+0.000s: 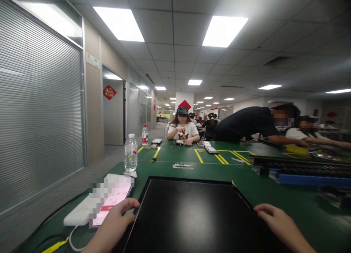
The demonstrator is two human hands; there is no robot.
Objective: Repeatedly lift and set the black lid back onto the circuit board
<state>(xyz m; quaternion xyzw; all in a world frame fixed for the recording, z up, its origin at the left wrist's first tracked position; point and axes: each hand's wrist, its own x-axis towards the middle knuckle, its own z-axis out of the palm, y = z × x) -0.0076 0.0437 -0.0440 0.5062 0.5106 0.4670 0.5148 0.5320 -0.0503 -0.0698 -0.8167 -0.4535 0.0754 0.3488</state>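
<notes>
A large flat black panel (197,212) with a thin raised frame lies at the near edge of the green table (161,169). Its dark surface reflects a ceiling light. My left hand (120,220) grips the panel's left edge, fingers and thumb curled toward it. At the right edge my right hand (274,218) has its thumb and fingers pinched on the rim. Just left of the panel, beside my left hand, lie a phone with a pink screen (113,201) and a white power bank (78,209) with a cable.
Water bottles (131,154) (145,135) stand at the left. Black and blue rails (301,178) lie at the right. Yellow tape marks (201,156) cross the table. A person (183,128) sits opposite; another person in black (246,123) leans over at the right.
</notes>
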